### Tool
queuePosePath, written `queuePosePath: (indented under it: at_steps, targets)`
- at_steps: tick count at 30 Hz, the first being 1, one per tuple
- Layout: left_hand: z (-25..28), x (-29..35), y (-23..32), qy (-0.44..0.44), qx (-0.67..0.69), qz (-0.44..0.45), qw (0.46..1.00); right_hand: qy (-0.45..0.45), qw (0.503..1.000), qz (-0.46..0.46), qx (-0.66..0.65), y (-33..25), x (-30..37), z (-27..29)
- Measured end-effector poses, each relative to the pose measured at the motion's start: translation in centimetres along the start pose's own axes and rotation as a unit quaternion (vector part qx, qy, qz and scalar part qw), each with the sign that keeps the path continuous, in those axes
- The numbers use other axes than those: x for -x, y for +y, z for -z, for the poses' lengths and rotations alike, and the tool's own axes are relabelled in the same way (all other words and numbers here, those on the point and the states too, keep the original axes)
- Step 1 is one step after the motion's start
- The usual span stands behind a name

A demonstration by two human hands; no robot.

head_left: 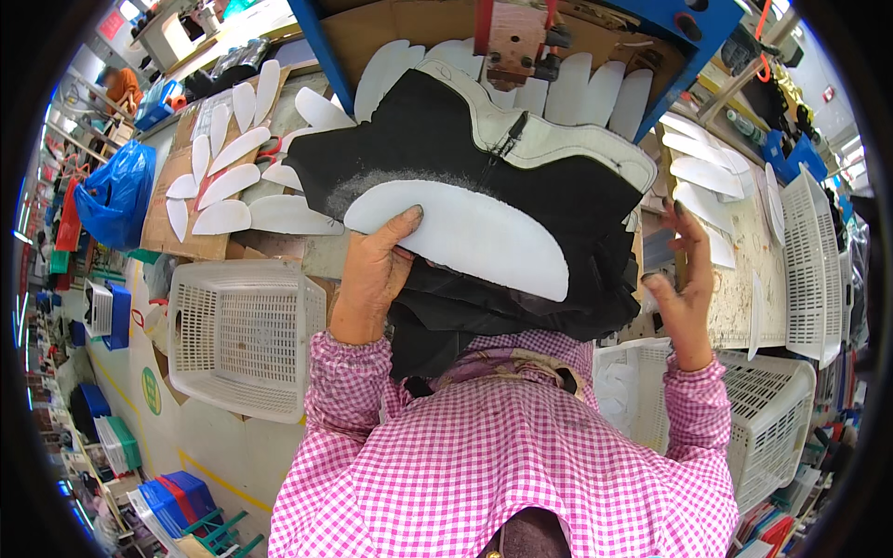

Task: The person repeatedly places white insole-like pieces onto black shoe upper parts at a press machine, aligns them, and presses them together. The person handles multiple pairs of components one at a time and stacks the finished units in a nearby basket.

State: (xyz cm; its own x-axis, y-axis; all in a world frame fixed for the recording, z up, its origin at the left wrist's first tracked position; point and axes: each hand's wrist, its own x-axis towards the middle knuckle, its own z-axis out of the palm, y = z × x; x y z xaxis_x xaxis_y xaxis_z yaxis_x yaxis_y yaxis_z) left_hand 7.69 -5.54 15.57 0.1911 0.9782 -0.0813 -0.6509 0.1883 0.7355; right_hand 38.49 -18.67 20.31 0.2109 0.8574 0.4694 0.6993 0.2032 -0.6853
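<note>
My left hand (377, 270) grips the left end of a white half-moon-shaped piece (465, 232), its thumb on top. That piece lies over a black fabric piece (409, 126) spread in front of me, with grey dust beside its left end. Along the far right side of the black fabric runs a curved whitish strip (549, 139). To the right of the fabric, my right hand (686, 288) is raised with nothing in it, thumb and fingers apart. More black fabric (521, 302) hangs in folds toward my lap.
White petal-shaped pieces (230, 186) cover a board at left; others (707, 177) lie at right. A blue-framed machine with a metal head (513, 51) stands ahead. White baskets (240, 339) sit at both sides, and a blue plastic bag (116, 195) hangs far left.
</note>
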Motion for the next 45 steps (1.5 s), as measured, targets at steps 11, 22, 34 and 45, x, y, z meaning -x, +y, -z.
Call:
queuePosePath:
  at_steps: [11, 22, 34, 45]
  targets:
    - [-1.1, 1.2, 0.9, -0.099, -0.120, 0.051, 0.986, -0.240, 0.933, -0.198, -0.182, 2.0, -0.6, -1.6]
    - [-1.5, 3.8, 1.7, -0.008, -0.312, 0.014, 0.950, -0.305, 0.945, -0.116, -0.026, 1.5, -3.4, -0.4]
    - [2.0, 2.2, -6.1, 0.025, -0.488, -0.014, 0.873, -0.204, 0.922, 0.031, 0.327, 4.5, -0.4, -4.0]
    - [2.5, 2.9, -6.3, 0.031, -0.338, 0.011, 0.941, -0.216, 0.934, 0.233, 0.164, -0.6, 2.7, -15.4]
